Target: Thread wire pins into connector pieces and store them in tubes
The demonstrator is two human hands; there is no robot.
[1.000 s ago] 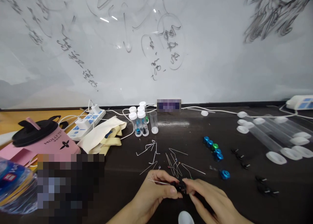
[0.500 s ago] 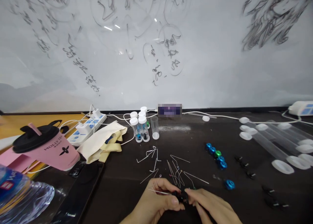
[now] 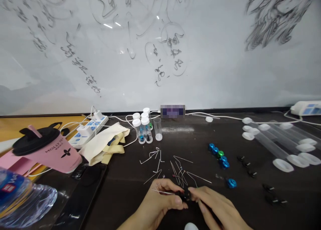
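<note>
In the middle front, my left hand (image 3: 160, 203) pinches a small black part (image 3: 185, 194) between thumb and fingers. A thin metal rod (image 3: 163, 192) sticks out leftward above the thumb. My right hand (image 3: 215, 203) has its fingertips closed on the right side of the same part, whose details the fingers largely cover. Just beyond the hands lie bent thin wires (image 3: 183, 176) with tiny coloured beads, and farther left several L-shaped hex keys (image 3: 159, 156). To the right are shiny blue round pieces (image 3: 231, 183), a green one (image 3: 220, 153) and small black pieces with metal pins (image 3: 252, 174).
Capped clear tubes (image 3: 146, 129) and an uncapped one (image 3: 157, 129) stand at the back; more tubes (image 3: 273, 139) lie at right. At left are a pink cup (image 3: 60, 153), a plastic bottle (image 3: 32, 200), a phone (image 3: 82, 193), a cloth bag (image 3: 100, 143) and a power strip (image 3: 87, 133).
The view has shifted slightly. Both hands stay together on the black part, with only a small turn of it. A white rounded object now shows at the bottom edge.
</note>
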